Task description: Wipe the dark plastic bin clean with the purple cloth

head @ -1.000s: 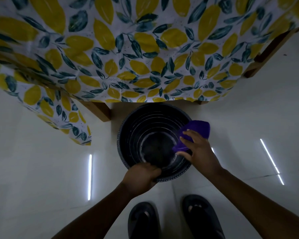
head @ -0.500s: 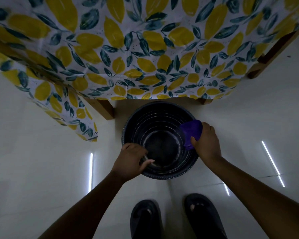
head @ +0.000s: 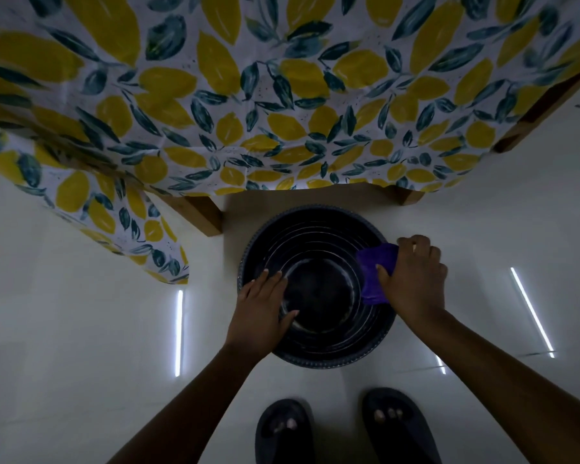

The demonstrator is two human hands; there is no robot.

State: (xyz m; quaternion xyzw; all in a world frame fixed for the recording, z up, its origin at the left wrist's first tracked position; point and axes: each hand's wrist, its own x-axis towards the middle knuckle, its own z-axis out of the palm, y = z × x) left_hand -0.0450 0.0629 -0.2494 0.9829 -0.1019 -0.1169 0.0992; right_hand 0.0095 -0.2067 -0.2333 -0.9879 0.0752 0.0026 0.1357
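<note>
Round dark plastic bin with ribbed inner wall (head: 315,226) stands upright on the pale glossy floor (head: 81,329), mid-frame, mouth facing the camera. Left hand (head: 262,306) lies on the bin rim at 9 o'clock, fingers straight and loose, thumb pointing inside, gripping nothing. Right hand (head: 412,283) is at the rim at 3 o'clock, holding the small purple cloth (head: 375,272): thumb presses it onto the inner wall, other fingers curl over the rim's outer side. The cloth drapes over the rim edge and down the inside wall; it doesn't reach the bin bottom.

At 12 o'clock of the bin is a wooden table leg (head: 201,212) under a white tablecloth with yellow lemon and teal leaf print (head: 282,95), hanging low, near the bin but apart. At 6 o'clock sit two dark slippers (head: 283,430) with toes showing. White light-strip reflections (head: 179,333) on the floor at 8 and 4 o'clock.
</note>
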